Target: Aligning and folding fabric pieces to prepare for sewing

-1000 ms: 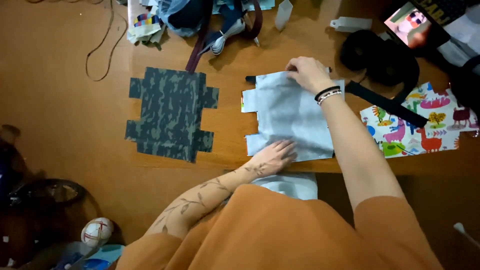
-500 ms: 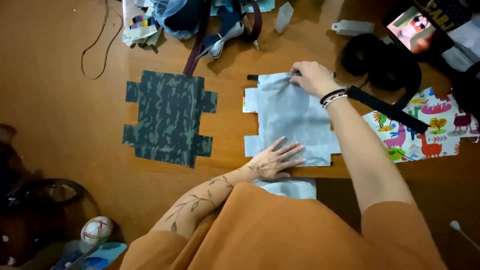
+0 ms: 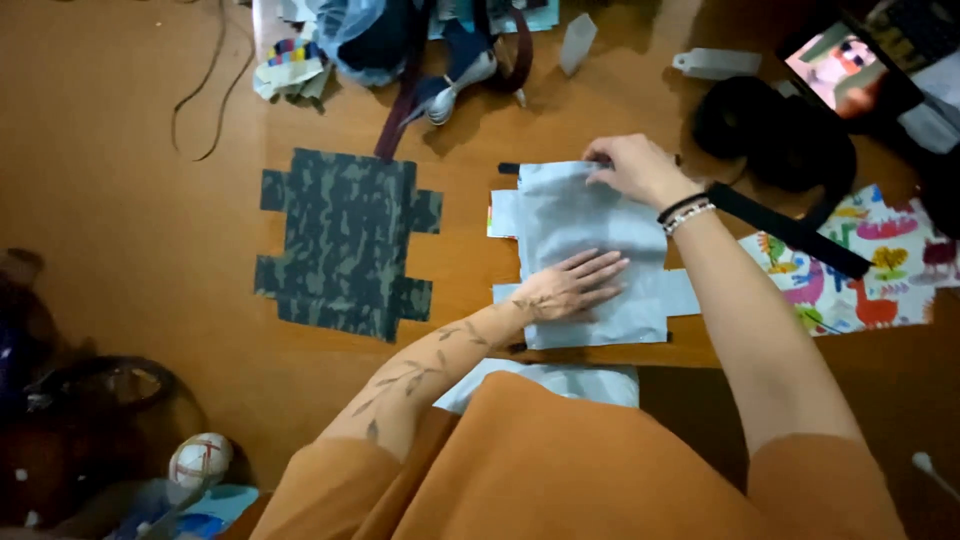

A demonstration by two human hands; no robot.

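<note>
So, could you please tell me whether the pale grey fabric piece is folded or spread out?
Spread flat: the grey fabric piece lies open on the table, left hand pressing it, right hand at its top edge.

From my remote seat, the head view was lit warmly and fairly evenly from above, giving the wooden table (image 3: 130,200) an orange cast. Soft shadows lay under the right hand (image 3: 640,168) and arm. The pale fabric piece (image 3: 590,230) looked slightly washed out. The lower left corner was dark and smeared, and the bright screen (image 3: 835,65) at upper right seemed overexposed. Fine detail was soft throughout.
</note>
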